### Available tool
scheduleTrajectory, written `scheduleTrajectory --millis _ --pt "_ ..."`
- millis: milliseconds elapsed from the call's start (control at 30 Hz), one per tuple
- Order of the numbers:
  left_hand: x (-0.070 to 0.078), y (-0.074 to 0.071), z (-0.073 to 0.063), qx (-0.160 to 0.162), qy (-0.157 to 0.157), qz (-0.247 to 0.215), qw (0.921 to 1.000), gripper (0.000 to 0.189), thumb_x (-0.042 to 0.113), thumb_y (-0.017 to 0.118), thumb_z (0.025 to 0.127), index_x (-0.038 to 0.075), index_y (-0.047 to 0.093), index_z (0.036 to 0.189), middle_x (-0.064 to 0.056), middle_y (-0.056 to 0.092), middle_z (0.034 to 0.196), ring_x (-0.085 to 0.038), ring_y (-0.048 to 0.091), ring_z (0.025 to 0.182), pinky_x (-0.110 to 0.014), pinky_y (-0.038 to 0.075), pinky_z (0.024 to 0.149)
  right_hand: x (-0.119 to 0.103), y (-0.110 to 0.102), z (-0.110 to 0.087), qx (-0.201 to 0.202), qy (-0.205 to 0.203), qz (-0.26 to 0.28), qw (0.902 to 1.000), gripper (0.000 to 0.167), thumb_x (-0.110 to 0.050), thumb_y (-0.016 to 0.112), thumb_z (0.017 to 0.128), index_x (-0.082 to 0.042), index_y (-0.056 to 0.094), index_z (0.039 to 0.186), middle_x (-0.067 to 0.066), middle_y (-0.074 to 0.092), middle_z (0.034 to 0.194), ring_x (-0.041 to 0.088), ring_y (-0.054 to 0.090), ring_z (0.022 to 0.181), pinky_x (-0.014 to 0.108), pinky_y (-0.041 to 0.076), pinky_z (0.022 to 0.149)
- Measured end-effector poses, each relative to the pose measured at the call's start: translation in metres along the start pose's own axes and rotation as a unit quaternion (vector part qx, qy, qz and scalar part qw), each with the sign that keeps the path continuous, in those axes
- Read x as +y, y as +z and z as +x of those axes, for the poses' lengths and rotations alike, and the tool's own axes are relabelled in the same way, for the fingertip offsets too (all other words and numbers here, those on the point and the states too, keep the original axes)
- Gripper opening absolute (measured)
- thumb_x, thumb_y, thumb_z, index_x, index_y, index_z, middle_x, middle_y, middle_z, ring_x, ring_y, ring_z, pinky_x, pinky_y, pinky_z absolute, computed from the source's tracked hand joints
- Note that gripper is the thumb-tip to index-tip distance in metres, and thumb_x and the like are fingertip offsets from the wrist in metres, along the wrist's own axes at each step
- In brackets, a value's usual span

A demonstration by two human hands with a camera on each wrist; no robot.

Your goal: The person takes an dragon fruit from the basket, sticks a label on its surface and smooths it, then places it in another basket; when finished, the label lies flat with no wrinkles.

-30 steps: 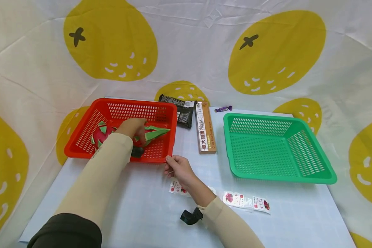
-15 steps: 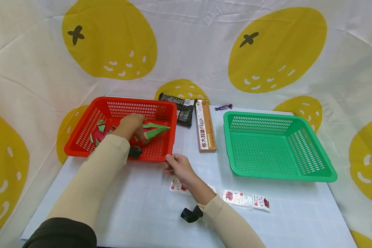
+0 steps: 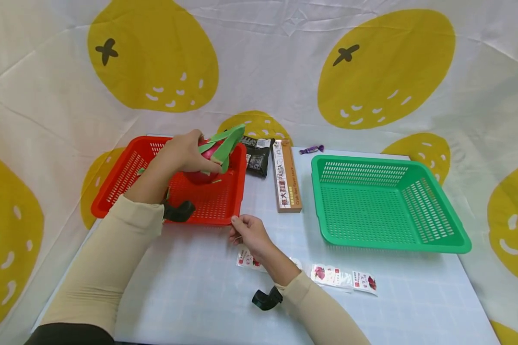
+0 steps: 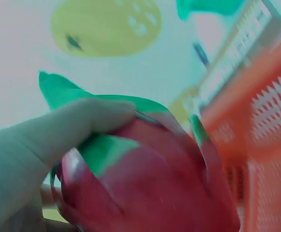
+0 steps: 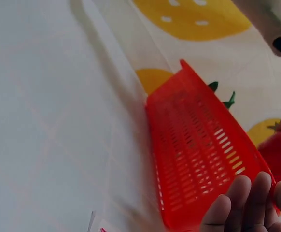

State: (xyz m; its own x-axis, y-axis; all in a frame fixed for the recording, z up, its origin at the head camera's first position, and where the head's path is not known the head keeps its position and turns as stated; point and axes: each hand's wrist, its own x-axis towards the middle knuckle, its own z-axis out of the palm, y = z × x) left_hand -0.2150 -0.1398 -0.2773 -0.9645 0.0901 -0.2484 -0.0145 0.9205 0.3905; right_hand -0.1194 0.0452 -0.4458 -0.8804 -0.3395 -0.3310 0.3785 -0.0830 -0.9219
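Observation:
My left hand [image 3: 182, 154] grips a red dragon fruit [image 3: 202, 177] with green leafy scales, raised above the red basket [image 3: 216, 208]. In the left wrist view the thumb lies across the green scales of the dragon fruit [image 4: 155, 188]. My right hand [image 3: 251, 235] pinches the near right corner of the basket's rim between thumb and fingers, also seen in the right wrist view. Behind my left forearm, green leaf tips [image 3: 141, 171] show inside the basket; whatever they belong to is mostly hidden.
A green basket [image 3: 362, 211] stands on the right. Between the baskets lie a black packet [image 3: 257, 160], a pasta box [image 3: 286, 177] and a purple-wrapped candy [image 3: 311, 149]. Dragon fruit label strips [image 3: 343, 279] lie in front, partly under my right forearm.
My left hand has lifted the dragon fruit up from the basket floor, and its leaves now stand above the far right rim. My right hand has stayed on the basket corner.

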Motion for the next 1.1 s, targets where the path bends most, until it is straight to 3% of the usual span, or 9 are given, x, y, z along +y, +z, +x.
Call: scheduleTrajectory --millis 267,400,467,633,667,700,767,833,1100 --pt "0.043 0.017 -0.028 0.005 0.077 -0.056 0.9954 0.08 0.058 0.073 0.067 0.009 0.042 0.121 -0.008 0.056 0.105 -0.023 0.056 0.094 -0.035 0.055 0.072 -0.003 -0.011 -0.012 0.02 0.006 -0.051 0.9985 0.032 -0.024 0.058 0.094 0.005 0.062 0.108 0.014 0.069 0.09 0.014 0.061 0.072 0.027 0.055 0.074" --pt "0.061 0.036 -0.031 -0.013 0.088 -0.056 0.9945 0.079 0.06 0.072 0.066 0.01 0.042 0.119 -0.007 0.057 0.102 -0.022 0.058 0.092 -0.033 0.056 0.069 0.002 -0.032 -0.028 0.037 -0.047 -0.174 0.9829 0.027 -0.027 0.064 0.09 -0.001 0.066 0.093 0.012 0.067 0.076 0.017 0.058 0.065 0.024 0.05 0.061" --pt "0.068 0.047 -0.032 -0.019 0.083 -0.048 0.9952 0.078 0.062 0.071 0.066 0.011 0.043 0.117 -0.006 0.058 0.099 -0.021 0.059 0.089 -0.032 0.056 0.066 0.006 -0.044 -0.04 0.056 -0.082 -0.298 0.9494 0.024 -0.03 0.067 0.087 -0.007 0.068 0.083 0.009 0.065 0.073 0.018 0.056 0.066 0.026 0.047 0.06" --pt "0.079 0.074 -0.03 -0.031 0.066 -0.034 0.9967 0.076 0.064 0.071 0.065 0.012 0.044 0.113 -0.004 0.059 0.094 -0.02 0.06 0.084 -0.029 0.055 0.06 0.016 -0.068 -0.073 0.102 -0.09 -0.596 0.7914 0.047 -0.051 0.077 0.07 -0.015 0.068 0.099 0.003 0.064 0.097 0.022 0.054 0.093 0.039 0.041 0.075" --pt "0.08 0.08 -0.029 -0.033 0.064 -0.032 0.9969 0.076 0.064 0.071 0.065 0.012 0.044 0.114 -0.005 0.059 0.094 -0.02 0.06 0.084 -0.028 0.055 0.059 0.018 -0.071 -0.079 0.104 -0.083 -0.627 0.7675 0.058 -0.054 0.079 0.065 -0.015 0.066 0.106 0.004 0.063 0.101 0.024 0.053 0.096 0.041 0.04 0.077" --pt "0.082 0.085 -0.029 -0.035 0.063 -0.027 0.997 0.078 0.065 0.07 0.065 0.012 0.043 0.115 -0.005 0.059 0.094 -0.02 0.06 0.084 -0.028 0.054 0.059 0.02 -0.074 -0.083 0.1 -0.075 -0.646 0.7529 0.067 -0.055 0.08 0.062 -0.014 0.064 0.112 0.005 0.062 0.103 0.026 0.052 0.097 0.044 0.04 0.078" --pt "0.085 0.095 -0.027 -0.044 0.057 -0.021 0.9972 0.082 0.067 0.069 0.064 0.011 0.043 0.118 -0.005 0.058 0.094 -0.02 0.059 0.084 -0.028 0.054 0.058 0.024 -0.078 -0.089 0.096 -0.073 -0.67 0.7326 0.074 -0.051 0.084 0.058 -0.013 0.061 0.117 0.007 0.061 0.102 0.028 0.053 0.096 0.048 0.039 0.081" --pt "0.088 0.105 -0.026 -0.052 0.049 -0.008 0.9974 0.084 0.069 0.067 0.064 0.011 0.042 0.119 -0.005 0.057 0.092 -0.019 0.059 0.082 -0.027 0.052 0.056 0.028 -0.082 -0.092 0.093 -0.078 -0.679 0.7243 0.071 -0.045 0.085 0.059 -0.012 0.06 0.116 0.006 0.061 0.098 0.027 0.052 0.092 0.049 0.039 0.083" --pt "0.09 0.146 -0.026 -0.059 0.048 0.064 0.995 0.073 0.068 0.064 0.068 0.009 0.044 0.107 -0.006 0.055 0.083 -0.017 0.057 0.069 -0.026 0.048 0.05 0.034 -0.088 -0.096 0.092 -0.111 -0.683 0.7159 0.048 -0.031 0.085 0.063 -0.014 0.065 0.103 0.002 0.058 0.089 0.023 0.052 0.085 0.049 0.041 0.083"
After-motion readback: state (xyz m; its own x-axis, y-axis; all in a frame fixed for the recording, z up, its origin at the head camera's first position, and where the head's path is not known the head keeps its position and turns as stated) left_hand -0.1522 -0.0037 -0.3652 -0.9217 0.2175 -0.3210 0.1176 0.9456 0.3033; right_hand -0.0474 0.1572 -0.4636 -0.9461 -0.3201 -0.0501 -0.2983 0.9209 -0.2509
